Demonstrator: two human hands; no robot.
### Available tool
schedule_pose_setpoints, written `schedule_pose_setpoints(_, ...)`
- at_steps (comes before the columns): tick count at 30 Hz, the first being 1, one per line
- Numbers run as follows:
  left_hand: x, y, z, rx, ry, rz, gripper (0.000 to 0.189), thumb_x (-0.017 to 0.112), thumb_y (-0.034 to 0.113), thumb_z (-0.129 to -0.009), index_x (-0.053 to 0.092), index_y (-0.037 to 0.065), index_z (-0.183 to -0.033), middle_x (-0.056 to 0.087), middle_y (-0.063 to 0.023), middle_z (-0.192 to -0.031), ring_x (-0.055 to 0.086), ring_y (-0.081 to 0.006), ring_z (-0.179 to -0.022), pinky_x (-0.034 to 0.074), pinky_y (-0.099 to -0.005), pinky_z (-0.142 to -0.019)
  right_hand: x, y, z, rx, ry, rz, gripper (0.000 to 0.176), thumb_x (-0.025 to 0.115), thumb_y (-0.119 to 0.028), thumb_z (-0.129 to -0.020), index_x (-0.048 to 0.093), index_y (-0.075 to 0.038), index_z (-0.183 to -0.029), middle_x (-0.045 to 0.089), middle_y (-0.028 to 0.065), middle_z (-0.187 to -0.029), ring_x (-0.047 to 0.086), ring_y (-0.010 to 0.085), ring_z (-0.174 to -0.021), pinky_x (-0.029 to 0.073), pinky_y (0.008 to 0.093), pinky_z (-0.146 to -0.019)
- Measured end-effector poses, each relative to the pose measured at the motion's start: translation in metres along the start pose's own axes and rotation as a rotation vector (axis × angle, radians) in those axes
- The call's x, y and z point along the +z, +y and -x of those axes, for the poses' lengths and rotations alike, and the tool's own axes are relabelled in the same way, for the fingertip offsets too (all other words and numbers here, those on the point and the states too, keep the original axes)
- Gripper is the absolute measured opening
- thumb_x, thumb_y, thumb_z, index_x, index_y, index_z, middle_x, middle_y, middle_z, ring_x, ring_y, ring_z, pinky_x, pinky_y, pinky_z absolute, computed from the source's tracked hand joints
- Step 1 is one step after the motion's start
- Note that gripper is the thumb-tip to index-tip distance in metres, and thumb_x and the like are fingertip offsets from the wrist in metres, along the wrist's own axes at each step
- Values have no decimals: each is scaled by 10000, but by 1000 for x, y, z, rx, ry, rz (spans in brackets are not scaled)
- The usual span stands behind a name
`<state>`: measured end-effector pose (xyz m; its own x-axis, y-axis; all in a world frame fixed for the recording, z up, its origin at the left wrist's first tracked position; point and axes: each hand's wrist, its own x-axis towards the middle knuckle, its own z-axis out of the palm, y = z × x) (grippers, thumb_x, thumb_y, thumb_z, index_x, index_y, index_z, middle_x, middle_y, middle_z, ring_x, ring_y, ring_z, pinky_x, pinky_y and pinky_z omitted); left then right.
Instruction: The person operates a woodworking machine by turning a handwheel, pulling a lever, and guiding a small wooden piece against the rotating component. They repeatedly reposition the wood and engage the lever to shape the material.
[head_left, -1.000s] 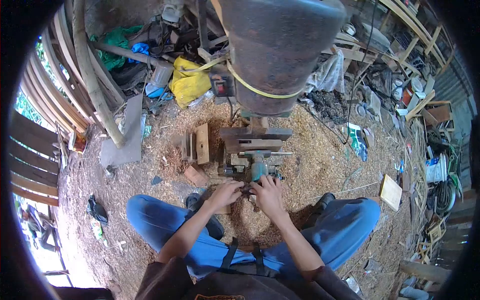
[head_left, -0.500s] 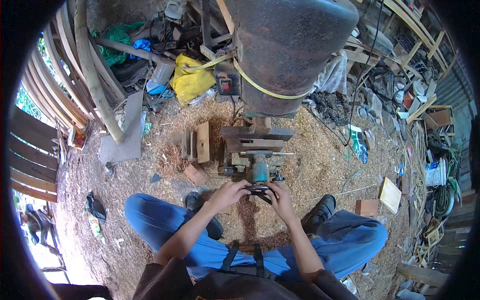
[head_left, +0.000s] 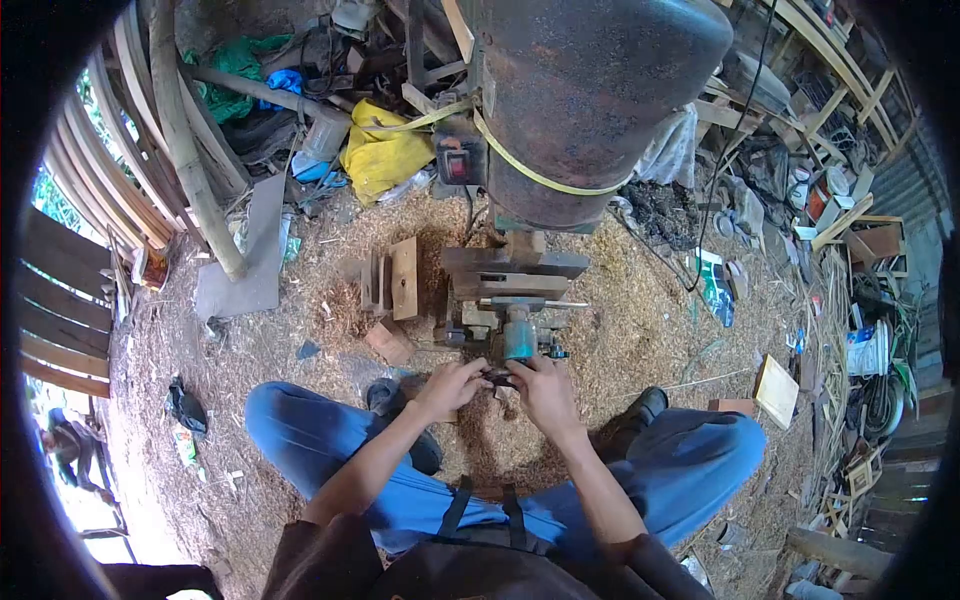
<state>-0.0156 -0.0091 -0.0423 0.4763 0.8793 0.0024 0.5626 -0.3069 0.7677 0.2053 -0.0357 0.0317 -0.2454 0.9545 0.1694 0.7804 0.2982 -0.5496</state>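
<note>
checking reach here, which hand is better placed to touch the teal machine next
Likely right: right hand sits just below the teal machine, left hand farther aside; both hold a dark piece.

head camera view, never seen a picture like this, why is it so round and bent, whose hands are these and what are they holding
This is a single picture from a camera worn on a person's head, looking forward and down. Its wide lens bends the edges. That means the two bare hands are the wearer's own. The left hand and the right hand meet over a small dark piece, with fingers closed on it. It is too small to tell what it is. The person's legs, in blue trousers, spread over ground covered in sawdust. Just beyond the hands stands a small teal and grey metal machine. Behind it is a big rusty dark metal drum with a yellow strap around it. To the machine's left stand light wooden blocks.
</note>
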Motion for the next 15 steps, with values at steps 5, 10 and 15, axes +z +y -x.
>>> schedule_pose_setpoints(5,-22,32,-6,-38,-47,-49,302,739,209,-870,653,37,-1102,726,-180,-954,694,-396,-892,548,-452,-766,4,9,4,13,-30,-120,315,700,-166,-882,697,-77,-1184,642,166,-1039,606,364,-1001,475,467,-872)
schedule_pose_setpoints(10,-22,34,-8,158,41,-38,329,715,217,-889,687,67,-1181,719,-170,-1016,676,-362,-958,522,-456,-832,12,27,13,93,5,-247,333,652,-200,-944,659,-51,-1241,624,188,-1053,585,377,-1018,458,457,-919)
schedule_pose_setpoints(15,-16,29,-10,167,57,-117,282,705,182,-878,685,62,-1132,720,-171,-979,674,-365,-942,521,-452,-833,27,45,22,83,82,-425,293,622,-167,-965,669,-36,-1223,610,187,-1058,572,363,-1015,456,423,-912)
